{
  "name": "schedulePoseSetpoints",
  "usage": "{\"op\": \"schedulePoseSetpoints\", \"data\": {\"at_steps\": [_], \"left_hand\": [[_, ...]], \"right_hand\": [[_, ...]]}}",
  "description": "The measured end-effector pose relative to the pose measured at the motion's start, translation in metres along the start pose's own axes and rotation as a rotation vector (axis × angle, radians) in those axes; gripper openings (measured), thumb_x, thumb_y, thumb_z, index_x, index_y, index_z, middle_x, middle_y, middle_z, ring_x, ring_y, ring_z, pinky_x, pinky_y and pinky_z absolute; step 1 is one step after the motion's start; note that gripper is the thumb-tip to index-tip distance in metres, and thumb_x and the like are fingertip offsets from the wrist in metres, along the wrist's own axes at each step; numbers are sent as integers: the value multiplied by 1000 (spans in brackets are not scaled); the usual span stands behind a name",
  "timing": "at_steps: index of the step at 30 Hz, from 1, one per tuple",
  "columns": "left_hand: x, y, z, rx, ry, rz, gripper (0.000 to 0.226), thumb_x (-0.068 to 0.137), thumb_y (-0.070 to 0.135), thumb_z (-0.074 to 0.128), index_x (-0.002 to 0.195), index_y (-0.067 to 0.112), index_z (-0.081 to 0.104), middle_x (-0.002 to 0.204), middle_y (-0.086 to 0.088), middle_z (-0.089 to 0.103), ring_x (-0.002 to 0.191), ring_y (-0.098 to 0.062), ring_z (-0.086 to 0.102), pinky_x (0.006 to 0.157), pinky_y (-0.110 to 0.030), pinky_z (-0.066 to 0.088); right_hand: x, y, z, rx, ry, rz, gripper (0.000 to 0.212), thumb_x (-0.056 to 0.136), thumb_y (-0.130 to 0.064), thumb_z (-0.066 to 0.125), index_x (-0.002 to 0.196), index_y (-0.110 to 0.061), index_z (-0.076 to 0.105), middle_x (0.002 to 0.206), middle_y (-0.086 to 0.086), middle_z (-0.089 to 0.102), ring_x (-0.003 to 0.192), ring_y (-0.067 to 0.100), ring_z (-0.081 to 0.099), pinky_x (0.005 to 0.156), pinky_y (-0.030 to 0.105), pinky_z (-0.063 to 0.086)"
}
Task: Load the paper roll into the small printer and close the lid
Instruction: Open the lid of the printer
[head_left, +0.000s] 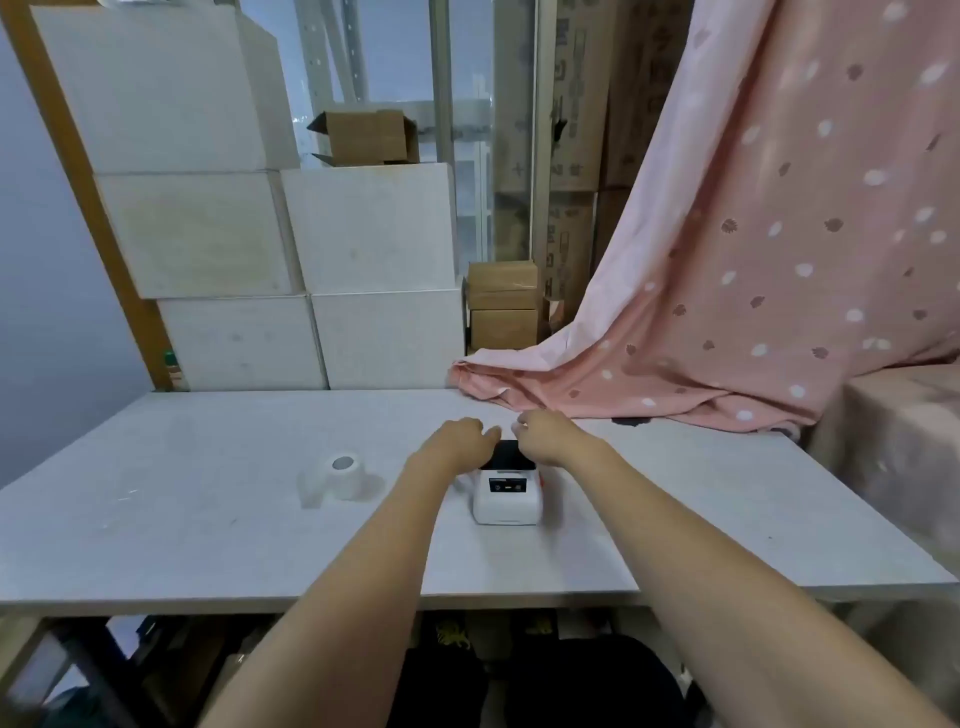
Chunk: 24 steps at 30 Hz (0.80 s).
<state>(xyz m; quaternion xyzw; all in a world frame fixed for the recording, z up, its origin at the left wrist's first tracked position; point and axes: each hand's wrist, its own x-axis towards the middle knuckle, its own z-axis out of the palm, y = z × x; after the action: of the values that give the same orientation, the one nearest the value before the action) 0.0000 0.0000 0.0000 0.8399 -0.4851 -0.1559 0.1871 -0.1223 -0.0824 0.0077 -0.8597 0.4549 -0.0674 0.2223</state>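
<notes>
From the head view, both arms are reaching out over the grey tabletop (208, 545) to the small white printer (506, 493). The left hand (460, 441) and right hand (543, 434) are curling around the far end of its dark lid (511, 454); whether either is actually gripping it, I cannot tell. The paper roll (345, 475) is standing well apart to the left, untouched. It is looking light and soft, liable to unwind or dent, so pinching it gently around the sides seems wisest. The printer is looking rigid and smooth; steadying its body while lifting the lid edge seems sensible.
</notes>
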Motion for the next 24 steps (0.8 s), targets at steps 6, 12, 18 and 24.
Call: {"op": "schedulePoseSetpoints", "data": {"at_steps": [6,12,18,24], "left_hand": [[-20,-12,24,-427,-12,29,91,92,59,59,162,14,20,157,-5,44,143,-26,43,105,-31,37],[-38,-25,64,-572,119,106,104,66,50,88,149,21,34,135,8,52,125,-14,54,97,-26,46],[-39,-29,81,-495,215,178,102,50,49,89,137,36,37,130,12,44,124,2,40,102,-28,48],[-35,-36,82,-502,257,102,75,53,44,82,120,35,49,106,15,66,101,-5,64,83,-38,58]], "right_hand": [[-10,28,21,472,23,14,36,110,-28,39,103,-12,71,109,-1,67,110,27,58,98,37,45],[-23,49,66,729,190,0,34,110,-30,43,129,-20,70,122,-3,72,121,23,64,108,38,46],[-23,53,68,766,154,-20,48,113,-37,39,159,-25,48,161,-4,49,150,16,44,124,33,32],[-29,53,65,759,146,-44,56,108,-25,43,164,-31,36,160,-7,47,141,12,45,114,29,34]]}}
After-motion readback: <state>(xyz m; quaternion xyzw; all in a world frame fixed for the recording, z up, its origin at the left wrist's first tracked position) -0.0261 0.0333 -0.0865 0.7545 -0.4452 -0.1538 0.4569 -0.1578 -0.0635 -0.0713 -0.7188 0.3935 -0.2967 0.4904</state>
